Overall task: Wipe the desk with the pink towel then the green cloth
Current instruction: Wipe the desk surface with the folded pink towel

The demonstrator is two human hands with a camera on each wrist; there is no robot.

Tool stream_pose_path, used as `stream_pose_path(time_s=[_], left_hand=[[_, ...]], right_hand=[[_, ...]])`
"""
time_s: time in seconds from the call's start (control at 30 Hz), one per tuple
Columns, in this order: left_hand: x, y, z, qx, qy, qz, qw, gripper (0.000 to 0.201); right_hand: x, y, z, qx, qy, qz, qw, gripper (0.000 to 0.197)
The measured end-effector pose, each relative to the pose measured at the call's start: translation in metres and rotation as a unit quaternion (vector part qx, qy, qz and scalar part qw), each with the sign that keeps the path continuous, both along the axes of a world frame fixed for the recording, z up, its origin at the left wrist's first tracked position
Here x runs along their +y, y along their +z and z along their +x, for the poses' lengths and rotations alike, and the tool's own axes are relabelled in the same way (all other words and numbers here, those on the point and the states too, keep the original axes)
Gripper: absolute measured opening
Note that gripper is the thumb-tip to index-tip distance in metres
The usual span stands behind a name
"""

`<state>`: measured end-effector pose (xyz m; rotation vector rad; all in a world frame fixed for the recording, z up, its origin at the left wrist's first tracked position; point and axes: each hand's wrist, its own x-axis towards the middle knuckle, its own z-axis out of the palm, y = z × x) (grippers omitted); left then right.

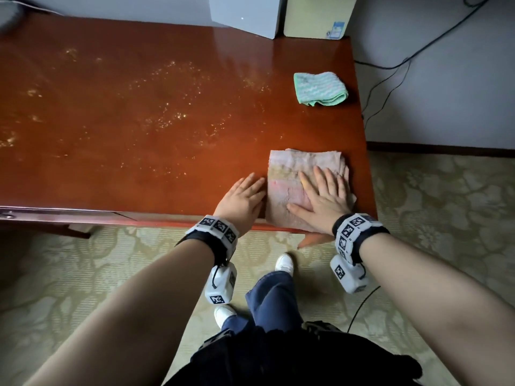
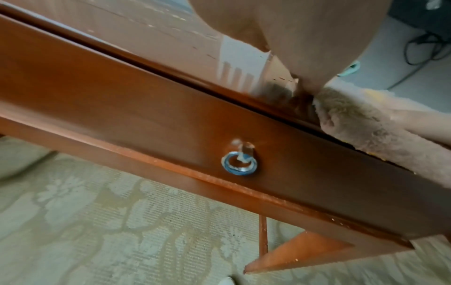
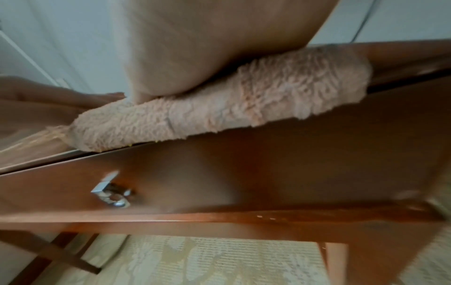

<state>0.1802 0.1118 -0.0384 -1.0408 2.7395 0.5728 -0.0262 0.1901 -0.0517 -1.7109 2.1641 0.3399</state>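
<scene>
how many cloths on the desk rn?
2. The folded pink terry towel lies at the near right edge of the glossy red-brown wooden desk, under the flat right hand. The folded green striped cloth lies farther back right, untouched.

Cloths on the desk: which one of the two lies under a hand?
The pink towel at the desk's near edge; the right hand presses flat on it. The green cloth lies untouched farther back.

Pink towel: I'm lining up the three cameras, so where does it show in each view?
Head: pink towel at the desk's near right corner, under the right hand.
Left wrist: right edge, hanging over the desk front.
Right wrist: centre, under the palm.
Shared landmark: the drawer's metal pull, in both wrist views only.
</scene>
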Motion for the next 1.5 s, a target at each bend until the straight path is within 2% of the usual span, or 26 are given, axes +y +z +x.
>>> stream_pose_path(time_s=[0.17, 0.27, 0.37, 0.43, 0.57, 0.63, 0.93, 1.23, 1.4, 1.5], left_hand=[[-0.012, 0.006, 0.034, 0.013, 0.13, -0.008, 0.991, 0.052], [-0.015, 0.01, 0.033, 0.018, 0.161, -0.017, 0.987, 0.052], [-0.013, 0.014, 0.004, 0.027, 0.121, 0.006, 0.992, 0.054], [-0.009, 0.009, -0.023, -0.012, 0.074, 0.021, 0.997, 0.058], [0.004, -0.009, -0.06, -0.121, -0.018, -0.034, 0.992, 0.06], [0.009, -0.012, -0.068, -0.143, -0.046, -0.06, 0.987, 0.06], [0.002, -0.012, -0.083, -0.121, -0.079, -0.067, 0.987, 0.059], [-0.069, -0.014, -0.142, -0.096, -0.131, -0.075, 0.984, 0.058], [-0.104, -0.014, -0.176, -0.095, -0.098, -0.07, 0.988, 0.057], [-0.119, -0.014, -0.188, -0.089, -0.071, -0.058, 0.992, 0.057]], right_hand=[[-0.039, 0.002, 0.057, -0.036, 0.061, -0.009, 0.997, 0.087], [-0.045, 0.01, 0.057, -0.087, 0.06, 0.022, 0.994, 0.083], [-0.032, 0.025, 0.03, -0.198, -0.029, -0.037, 0.979, 0.065], [-0.015, 0.027, 0.001, -0.158, -0.1, -0.099, 0.977, 0.057], [0.004, 0.012, -0.046, -0.083, -0.169, -0.065, 0.98, 0.058], [0.002, 0.005, -0.057, -0.075, -0.16, -0.059, 0.982, 0.059], [-0.036, -0.007, -0.084, -0.068, -0.161, -0.04, 0.984, 0.062], [-0.089, -0.011, -0.111, -0.073, -0.129, -0.069, 0.987, 0.056], [-0.105, -0.014, -0.128, -0.096, -0.116, -0.12, 0.981, 0.048], [-0.106, -0.021, -0.131, -0.102, -0.119, -0.119, 0.981, 0.049]])
